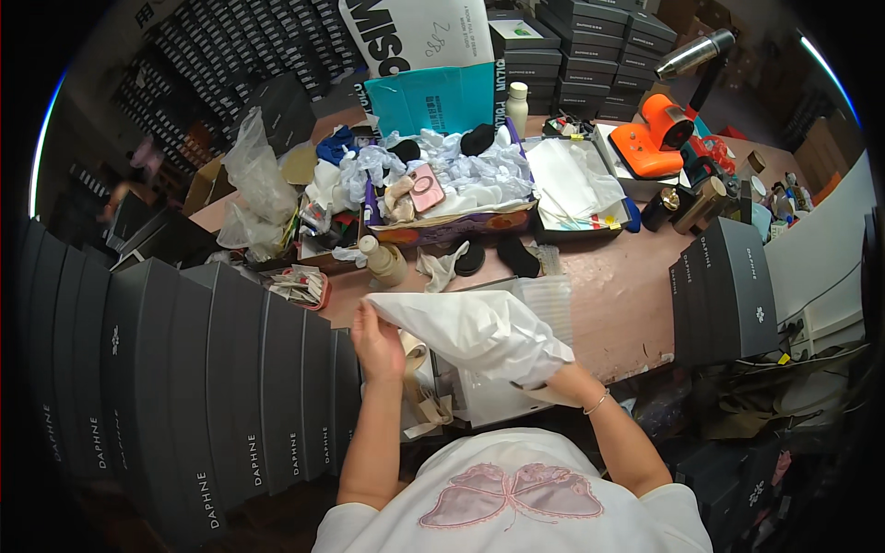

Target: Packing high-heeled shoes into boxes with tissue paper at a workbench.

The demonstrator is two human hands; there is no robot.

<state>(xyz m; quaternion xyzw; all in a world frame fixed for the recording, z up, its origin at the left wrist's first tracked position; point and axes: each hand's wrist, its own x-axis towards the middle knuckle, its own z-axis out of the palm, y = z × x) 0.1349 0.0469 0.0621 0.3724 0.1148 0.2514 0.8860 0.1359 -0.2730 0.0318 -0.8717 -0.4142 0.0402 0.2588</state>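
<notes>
A thin white sheet or bag [470, 323], creased and soft, stretches between my hands above the table. My left hand [376, 343] pinches its left corner between thumb and fingers. At its lower right end is my right hand [570, 382], with the fingers hidden under the white material. A small dark edge shows beside that hand; I cannot make out what it is. Below the sheet lies a beige shoe-like item with a ribbon [429, 412], partly covered. Next to it is a shallow open box [484, 403] with pale material in it, also partly hidden.
Dark grey shoe boxes [249, 369] stand in a row at my left, more [728, 290] at the right. A purple carton [452, 226] of crumpled paper sits ahead, near a cream bottle [383, 260], a black round tin [469, 259] and an orange device [650, 138].
</notes>
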